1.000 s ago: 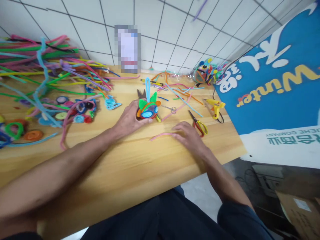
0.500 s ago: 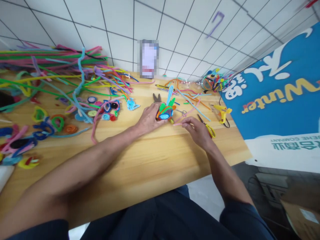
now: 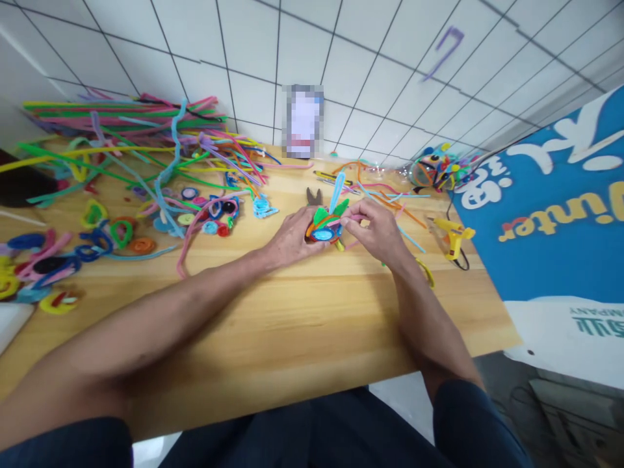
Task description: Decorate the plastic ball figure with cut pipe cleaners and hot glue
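Note:
My left hand (image 3: pixel 295 239) is wrapped round the left side of a colourful pipe-cleaner figure (image 3: pixel 324 234), which has green leaf shapes, an orange band, a blue oval and a tall light-blue loop (image 3: pixel 337 194). At the figure's right side, my right hand (image 3: pixel 373 229) pinches a thin pink pipe cleaner (image 3: pixel 355 219) between thumb and fingers. The pink strip lies against the figure's upper right. Just behind my left hand, the dark jaws of a pair of pliers (image 3: pixel 313 196) stick out.
Pipe cleaners (image 3: pixel 131 120) and coiled pieces (image 3: pixel 121 234) cover the table's left. A phone (image 3: pixel 304 123) leans on the wall. At right are a yellow glue gun (image 3: pixel 453 235), yellow-handled scissors (image 3: pixel 427 272) under my right forearm, and a colourful figure (image 3: pixel 436 170).
My right hand has moved left and up, bringing the pink pipe cleaner against the figure. My left hand keeps its hold. The view has shifted slightly.

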A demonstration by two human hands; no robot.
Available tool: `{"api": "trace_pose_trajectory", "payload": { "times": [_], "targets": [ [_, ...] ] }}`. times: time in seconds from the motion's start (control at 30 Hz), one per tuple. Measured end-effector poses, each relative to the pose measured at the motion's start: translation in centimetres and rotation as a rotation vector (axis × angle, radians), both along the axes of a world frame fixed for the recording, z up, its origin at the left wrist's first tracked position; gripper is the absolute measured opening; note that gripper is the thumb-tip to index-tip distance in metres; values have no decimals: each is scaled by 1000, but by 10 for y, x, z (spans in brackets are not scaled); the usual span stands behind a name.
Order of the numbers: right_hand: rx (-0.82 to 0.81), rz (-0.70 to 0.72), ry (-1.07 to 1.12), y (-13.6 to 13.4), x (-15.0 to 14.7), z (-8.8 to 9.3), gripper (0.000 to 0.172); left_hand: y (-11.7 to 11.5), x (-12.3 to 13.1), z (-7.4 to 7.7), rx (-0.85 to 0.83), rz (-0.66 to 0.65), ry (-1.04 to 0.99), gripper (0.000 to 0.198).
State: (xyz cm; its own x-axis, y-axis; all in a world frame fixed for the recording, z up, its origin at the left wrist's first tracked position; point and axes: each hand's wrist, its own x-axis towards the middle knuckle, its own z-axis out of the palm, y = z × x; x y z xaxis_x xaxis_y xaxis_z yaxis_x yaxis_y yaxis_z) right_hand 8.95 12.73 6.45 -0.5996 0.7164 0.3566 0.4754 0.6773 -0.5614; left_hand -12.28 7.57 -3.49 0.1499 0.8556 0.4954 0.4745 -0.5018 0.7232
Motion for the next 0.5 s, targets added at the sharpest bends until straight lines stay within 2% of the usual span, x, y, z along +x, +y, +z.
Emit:
{"api": "trace_pose_trajectory", "payload": {
  "times": [0.3,0.5],
  "targets": [
    [59,36,-21,-2,0,-1,9,0,-2,1,-17,-1,33,64],
    [97,41,-16,-4,-1,-4,8,-1,-1,2,-10,0,22,60]
  ]
}}
